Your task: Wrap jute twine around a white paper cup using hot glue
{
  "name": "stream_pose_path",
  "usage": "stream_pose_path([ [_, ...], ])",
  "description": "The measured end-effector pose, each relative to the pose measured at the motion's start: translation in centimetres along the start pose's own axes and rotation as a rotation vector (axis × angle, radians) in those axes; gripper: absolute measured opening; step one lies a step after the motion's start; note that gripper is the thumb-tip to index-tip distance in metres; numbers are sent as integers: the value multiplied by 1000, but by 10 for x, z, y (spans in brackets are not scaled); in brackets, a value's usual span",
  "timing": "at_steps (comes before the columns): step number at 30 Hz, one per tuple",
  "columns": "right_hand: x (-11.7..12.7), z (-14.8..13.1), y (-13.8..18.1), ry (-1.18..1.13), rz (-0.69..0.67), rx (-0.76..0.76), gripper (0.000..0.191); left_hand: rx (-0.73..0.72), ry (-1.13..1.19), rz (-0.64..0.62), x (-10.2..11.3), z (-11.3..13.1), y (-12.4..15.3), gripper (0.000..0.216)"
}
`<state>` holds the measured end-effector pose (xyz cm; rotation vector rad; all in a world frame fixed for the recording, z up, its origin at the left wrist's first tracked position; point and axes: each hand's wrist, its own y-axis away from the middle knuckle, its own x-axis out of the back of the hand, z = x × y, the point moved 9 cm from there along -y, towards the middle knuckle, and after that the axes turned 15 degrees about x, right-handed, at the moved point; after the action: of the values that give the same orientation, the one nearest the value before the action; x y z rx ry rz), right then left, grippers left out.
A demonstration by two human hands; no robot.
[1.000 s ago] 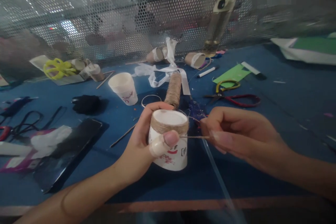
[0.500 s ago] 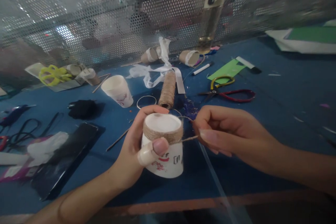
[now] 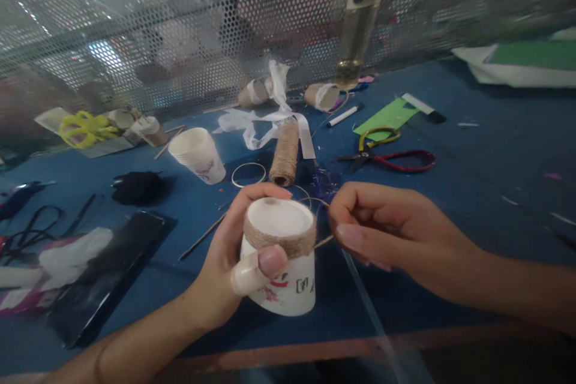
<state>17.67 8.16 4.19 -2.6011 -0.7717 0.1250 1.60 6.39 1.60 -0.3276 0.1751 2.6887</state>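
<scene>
My left hand [image 3: 234, 252] is wrapped round a white paper cup [image 3: 288, 297] that is held bottom up, with a bandage on the thumb pressed to its side. Brown twine [image 3: 294, 245] circles the cup just below its upturned base. My right hand [image 3: 382, 225] pinches the strand that leaves the cup's right side, a short way off. A loose loop of the strand passes behind the cup near the spool of twine [image 3: 285, 156], which lies on the table beyond. Red and yellow handled scissors [image 3: 382, 153] lie past my right hand.
A stack of paper cups [image 3: 198, 153] and a wire ring [image 3: 249, 174] lie behind the left hand. A dark phone [image 3: 108, 276] is at left. White ribbon [image 3: 270, 117], a marker [image 3: 344, 116], green paper [image 3: 387, 117] and a bottle [image 3: 357, 36] stand or lie farther back, before a perforated metal screen [image 3: 202, 30].
The cup has turned slightly in my left hand and come a little lower. The strand between cup and right hand looks shorter, and my right hand is slightly nearer the cup.
</scene>
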Motion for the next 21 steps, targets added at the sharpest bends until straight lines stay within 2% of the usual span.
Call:
stream_pose_path([
  [7, 1, -1, 0, 85, -15, 38, 21, 11, 14, -32, -1, -2, 0, 49],
  [12, 0, -4, 1, 119, -20, 60, 19, 38, 46, -80, -7, -4, 1, 47],
  [17, -1, -6, 2, 150, -23, 56, 19, 74, 69, -89, -9, -7, 1, 54],
  [21, -4, -5, 3, 159, -57, 43, 19, 72, 55, -104, -12, -5, 1, 49],
])
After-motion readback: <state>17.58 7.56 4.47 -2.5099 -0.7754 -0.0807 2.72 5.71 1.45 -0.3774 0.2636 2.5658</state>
